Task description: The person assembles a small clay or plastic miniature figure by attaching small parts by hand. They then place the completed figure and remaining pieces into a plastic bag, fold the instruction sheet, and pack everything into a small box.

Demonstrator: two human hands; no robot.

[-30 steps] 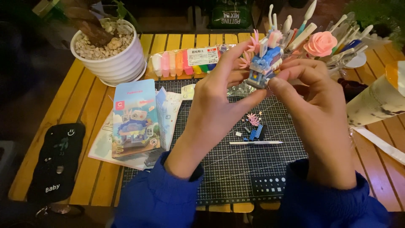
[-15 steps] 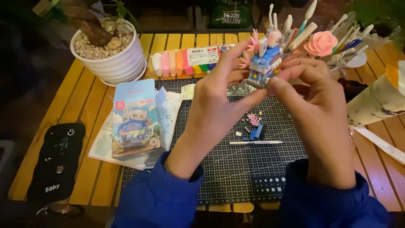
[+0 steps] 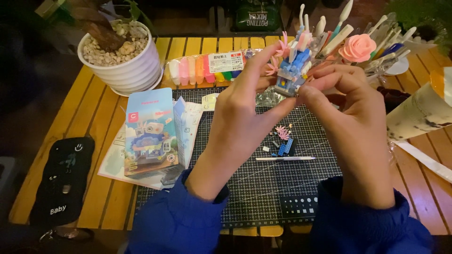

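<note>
Blue model: small brick figure (image 3: 293,70), blue and white with pink petal bits, held up above the far edge of the mat, between both hands.
Left hand: left hand (image 3: 240,117) comes in from the left, thumb and forefinger pinching the model's left side, the other fingers curled behind.
Right hand: right hand (image 3: 353,122) pinches the model's lower right, thumb under, forefinger arched over the top; remaining fingers loosely bent.
Mat: dark gridded cutting mat (image 3: 263,188) lies on a yellow slatted table (image 3: 94,113).
Loose parts: tiny pink and blue bricks (image 3: 282,141) sit mid-mat, under the hands, with a thin white tool (image 3: 285,158) just near of them.
Box: blue kit box (image 3: 150,131) stands left of the mat on a leaflet (image 3: 113,164).
Far left: white ribbed pot (image 3: 127,66) with pebbles.
Far middle: pack of coloured clay sticks (image 3: 202,68), just beyond the mat.
Far right: holder of modelling tools (image 3: 372,42) with a pink rose.
Near left: black case (image 3: 63,178).
</note>
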